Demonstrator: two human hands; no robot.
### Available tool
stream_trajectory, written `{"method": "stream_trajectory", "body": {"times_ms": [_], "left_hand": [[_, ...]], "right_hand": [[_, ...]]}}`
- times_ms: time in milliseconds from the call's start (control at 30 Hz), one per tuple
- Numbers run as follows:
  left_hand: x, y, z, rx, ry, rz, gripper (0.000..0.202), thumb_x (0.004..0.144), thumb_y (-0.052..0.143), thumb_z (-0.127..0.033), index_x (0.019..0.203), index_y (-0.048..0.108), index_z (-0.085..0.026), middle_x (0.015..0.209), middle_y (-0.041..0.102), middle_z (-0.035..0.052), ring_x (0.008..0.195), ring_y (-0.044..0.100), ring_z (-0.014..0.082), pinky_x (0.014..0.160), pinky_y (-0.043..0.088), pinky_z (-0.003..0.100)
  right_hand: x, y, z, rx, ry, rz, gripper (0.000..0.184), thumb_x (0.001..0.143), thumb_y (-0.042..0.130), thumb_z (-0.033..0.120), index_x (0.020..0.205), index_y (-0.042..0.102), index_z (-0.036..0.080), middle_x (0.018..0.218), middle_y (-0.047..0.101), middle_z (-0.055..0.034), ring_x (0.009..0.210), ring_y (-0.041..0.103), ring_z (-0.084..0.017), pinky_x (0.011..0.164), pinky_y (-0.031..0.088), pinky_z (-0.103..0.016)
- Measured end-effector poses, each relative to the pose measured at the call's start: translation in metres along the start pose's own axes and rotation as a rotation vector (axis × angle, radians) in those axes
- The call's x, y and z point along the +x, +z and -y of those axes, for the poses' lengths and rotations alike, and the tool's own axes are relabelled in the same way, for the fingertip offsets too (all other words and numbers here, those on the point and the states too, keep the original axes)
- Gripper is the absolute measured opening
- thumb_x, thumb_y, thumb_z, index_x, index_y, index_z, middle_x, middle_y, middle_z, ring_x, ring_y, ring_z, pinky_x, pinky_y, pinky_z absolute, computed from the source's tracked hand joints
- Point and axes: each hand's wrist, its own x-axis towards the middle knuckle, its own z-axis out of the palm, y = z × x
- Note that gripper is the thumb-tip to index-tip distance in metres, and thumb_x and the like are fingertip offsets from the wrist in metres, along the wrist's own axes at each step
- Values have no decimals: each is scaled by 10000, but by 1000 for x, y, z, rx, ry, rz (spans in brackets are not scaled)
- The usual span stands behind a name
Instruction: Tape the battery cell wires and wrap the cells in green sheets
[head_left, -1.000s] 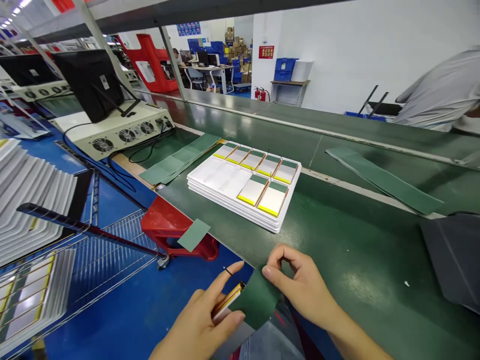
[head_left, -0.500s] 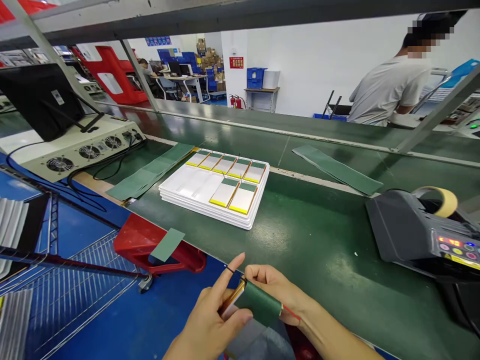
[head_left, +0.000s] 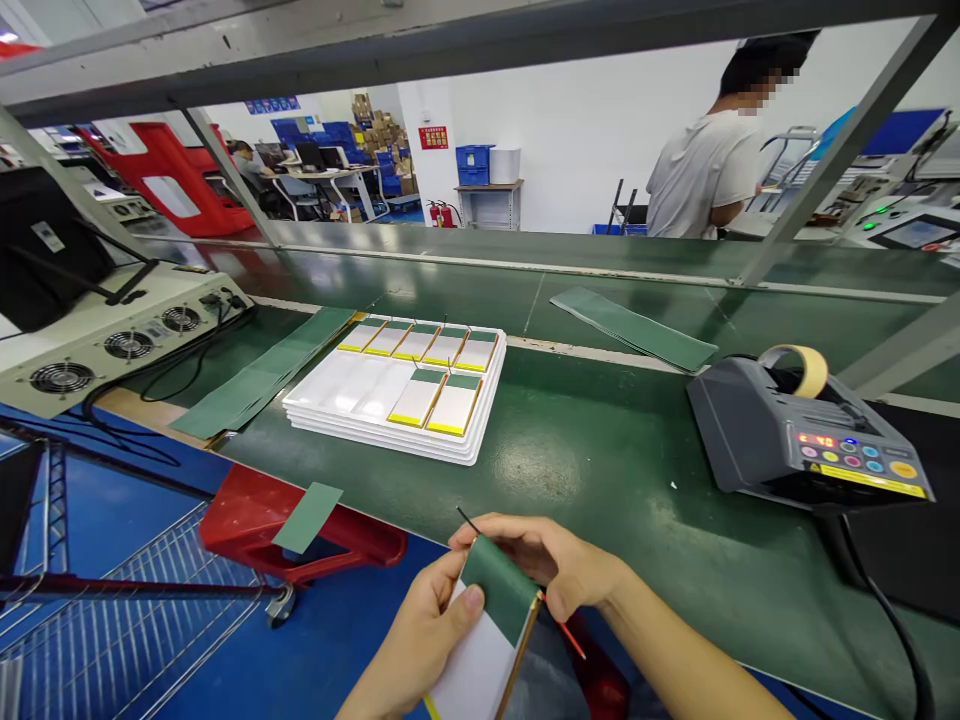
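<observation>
A flat white battery cell (head_left: pixel 480 672) with yellow tape at its lower end is held low in front of me, tilted. Green paper (head_left: pixel 501 592) covers its upper end. A black wire (head_left: pixel 466 520) sticks out at the top, and a red wire (head_left: pixel 571 638) at the right corner. My left hand (head_left: pixel 416 630) is closed on the cell's left side, thumb flat on its face by the paper's edge. My right hand (head_left: pixel 574 562) is closed around the upper end, its fingers behind the cell and its thumb by the red wire's corner.
Stacked white trays (head_left: pixel 330 390) hold several similar cells. Green paper strips (head_left: pixel 262 375) lie left of them, more strips (head_left: pixel 637 330) behind. A tape dispenser (head_left: pixel 810 440) stands right. A red stool (head_left: pixel 360 535) bears a green piece (head_left: pixel 307 518). A co-worker (head_left: pixel 701 170) is beyond the bench.
The cell has turned so its white face and green-covered end now show. My left index finger has come down from the black wire; my right hand has shifted around the upper end. The view has swung right.
</observation>
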Motion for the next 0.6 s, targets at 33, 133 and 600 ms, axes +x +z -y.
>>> {"method": "stream_trajectory", "body": {"times_ms": [33, 133, 600], "left_hand": [[1, 0, 1, -17, -41, 4, 599, 671, 681, -580, 1096, 608, -164, 766, 679, 65, 546, 620, 186, 532, 491, 276], [3, 4, 3, -53, -131, 2, 734, 616, 690, -629, 1177, 555, -176, 728, 681, 70, 437, 596, 194, 411, 463, 282], [45, -114, -104, 888, 299, -696, 447, 828, 516, -507, 1109, 580, -165, 1030, 650, 78, 1003, 568, 250, 842, 447, 331]], "right_hand": [[1, 1, 1, -33, -17, -5, 929, 507, 754, 659, 1250, 531, 148, 1232, 505, -133, 1154, 458, -299, 997, 324, -382], [5, 5, 2, -154, -118, -109, 900, 490, 734, 693, 1194, 577, 153, 1175, 531, -125, 1088, 494, -285, 965, 355, -363], [-16, -36, -58, -777, -1, -614, 402, 901, 430, 492, 1251, 492, 304, 1173, 551, -68, 1027, 533, -231, 934, 430, -374]]}}
